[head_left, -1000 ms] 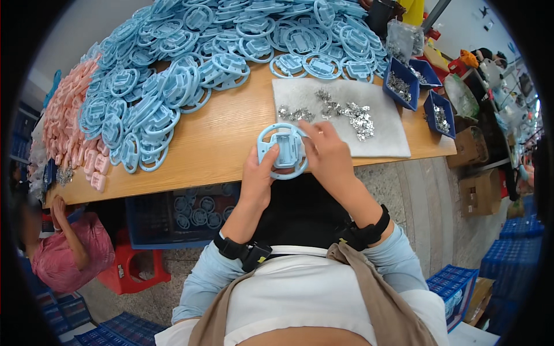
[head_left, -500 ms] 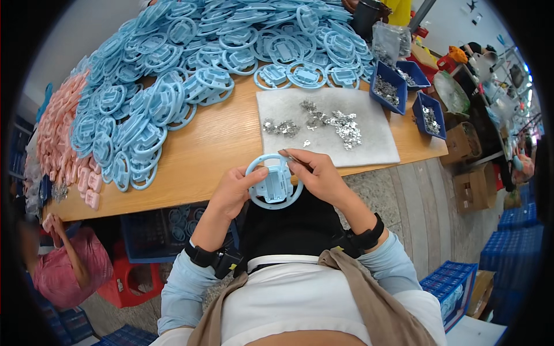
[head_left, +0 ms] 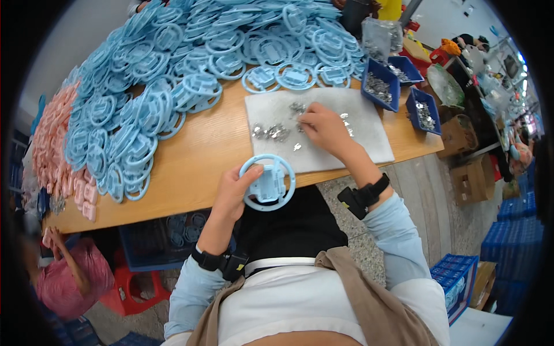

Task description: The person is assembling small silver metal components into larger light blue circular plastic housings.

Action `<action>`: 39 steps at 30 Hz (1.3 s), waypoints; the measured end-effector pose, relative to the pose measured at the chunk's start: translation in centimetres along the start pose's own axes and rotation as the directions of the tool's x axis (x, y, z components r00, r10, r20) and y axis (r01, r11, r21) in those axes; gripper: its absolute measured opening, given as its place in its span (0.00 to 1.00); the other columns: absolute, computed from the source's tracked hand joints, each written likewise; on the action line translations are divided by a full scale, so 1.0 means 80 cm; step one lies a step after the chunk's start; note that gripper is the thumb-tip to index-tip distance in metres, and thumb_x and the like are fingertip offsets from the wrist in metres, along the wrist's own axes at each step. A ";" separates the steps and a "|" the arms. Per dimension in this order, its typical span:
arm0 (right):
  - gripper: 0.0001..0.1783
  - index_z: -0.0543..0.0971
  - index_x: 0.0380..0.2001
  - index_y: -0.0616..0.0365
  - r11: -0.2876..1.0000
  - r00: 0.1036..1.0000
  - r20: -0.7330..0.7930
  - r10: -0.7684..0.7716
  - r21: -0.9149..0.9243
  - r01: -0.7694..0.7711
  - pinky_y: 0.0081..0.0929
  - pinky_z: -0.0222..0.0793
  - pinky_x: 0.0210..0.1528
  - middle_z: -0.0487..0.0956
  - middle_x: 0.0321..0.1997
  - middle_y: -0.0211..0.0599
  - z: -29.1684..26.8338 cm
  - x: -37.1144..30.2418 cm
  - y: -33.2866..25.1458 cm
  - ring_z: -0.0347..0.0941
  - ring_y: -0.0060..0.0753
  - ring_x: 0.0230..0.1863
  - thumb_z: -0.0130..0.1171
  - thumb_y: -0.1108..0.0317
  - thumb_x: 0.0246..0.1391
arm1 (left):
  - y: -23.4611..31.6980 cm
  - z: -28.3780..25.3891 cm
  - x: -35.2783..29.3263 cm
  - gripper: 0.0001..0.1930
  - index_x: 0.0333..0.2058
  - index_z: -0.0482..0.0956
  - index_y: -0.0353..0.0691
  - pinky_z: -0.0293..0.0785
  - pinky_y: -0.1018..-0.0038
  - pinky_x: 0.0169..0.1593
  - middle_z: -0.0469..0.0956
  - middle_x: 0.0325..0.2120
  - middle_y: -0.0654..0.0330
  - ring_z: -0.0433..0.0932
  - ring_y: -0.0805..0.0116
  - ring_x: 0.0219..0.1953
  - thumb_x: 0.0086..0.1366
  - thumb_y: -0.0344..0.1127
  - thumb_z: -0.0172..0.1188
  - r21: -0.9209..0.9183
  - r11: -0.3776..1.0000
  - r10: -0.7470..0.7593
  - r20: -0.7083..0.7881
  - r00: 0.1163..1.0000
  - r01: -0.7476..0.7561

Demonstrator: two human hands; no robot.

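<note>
The right hand (head_left: pixel 326 130) hides part of the metal pieces (head_left: pixel 270 132) on a white pad (head_left: pixel 329 161), whatever it pinches (if anything) too small to tell. Fingers of the left hand (head_left: pixel 232 187) vanish behind a pale-blue wheel (head_left: pixel 266 187); the top edge crops the blue pile (head_left: pixel 271 51), and a co-worker (head_left: pixel 78 271) blurs.

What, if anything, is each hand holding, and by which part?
The left hand holds a light-blue wheel by its left rim. Whether the right hand, near silvery pieces, holds anything cannot be told.
</note>
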State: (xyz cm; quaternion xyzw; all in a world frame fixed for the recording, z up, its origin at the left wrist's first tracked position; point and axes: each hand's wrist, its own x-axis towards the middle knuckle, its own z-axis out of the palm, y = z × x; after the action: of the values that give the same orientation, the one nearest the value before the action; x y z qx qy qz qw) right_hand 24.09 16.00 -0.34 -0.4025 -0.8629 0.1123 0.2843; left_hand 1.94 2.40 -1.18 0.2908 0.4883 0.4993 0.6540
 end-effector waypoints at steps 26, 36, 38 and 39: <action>0.07 0.76 0.23 0.60 0.993 0.958 0.284 -0.047 -0.087 0.075 0.42 0.68 0.33 0.74 0.29 0.43 0.016 0.043 0.023 0.72 0.49 0.31 0.53 0.68 0.42 | -0.017 0.000 0.006 0.11 0.41 0.74 0.32 0.75 0.78 0.36 0.78 0.33 0.59 0.78 0.74 0.32 0.61 0.31 0.57 -0.115 0.984 0.138 -0.009 0.990 -0.138; 0.07 0.72 0.26 0.63 0.741 0.998 0.058 -0.012 0.671 -0.030 0.31 0.63 0.28 0.72 0.25 0.41 0.015 0.004 -0.086 0.69 0.35 0.26 0.57 0.69 0.47 | -0.009 0.014 0.016 0.12 0.43 0.73 0.32 0.70 0.80 0.41 0.76 0.35 0.61 0.73 0.79 0.36 0.64 0.32 0.54 -0.012 0.977 0.215 0.014 0.976 -0.215; 0.08 0.71 0.25 0.64 0.702 0.998 0.059 -0.015 0.712 -0.032 0.30 0.62 0.28 0.71 0.25 0.41 0.021 -0.006 -0.095 0.68 0.34 0.26 0.57 0.70 0.46 | -0.007 0.016 0.016 0.11 0.43 0.73 0.32 0.69 0.81 0.40 0.76 0.35 0.62 0.73 0.79 0.36 0.65 0.32 0.53 0.031 0.966 0.256 0.039 0.966 -0.257; 0.08 0.71 0.25 0.64 0.706 0.999 0.041 -0.014 0.707 -0.019 0.30 0.62 0.28 0.71 0.25 0.41 0.022 -0.009 -0.096 0.68 0.35 0.26 0.57 0.70 0.46 | -0.006 0.017 0.016 0.11 0.43 0.74 0.32 0.69 0.81 0.39 0.77 0.36 0.62 0.74 0.79 0.36 0.65 0.33 0.53 0.068 0.958 0.276 0.054 0.960 -0.280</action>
State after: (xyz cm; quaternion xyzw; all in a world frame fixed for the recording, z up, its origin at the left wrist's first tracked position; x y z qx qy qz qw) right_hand 18.57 10.50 1.21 -0.2613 -0.7595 0.4432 0.3980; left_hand 3.39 3.57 -1.58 0.3917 0.4466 0.5612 0.5764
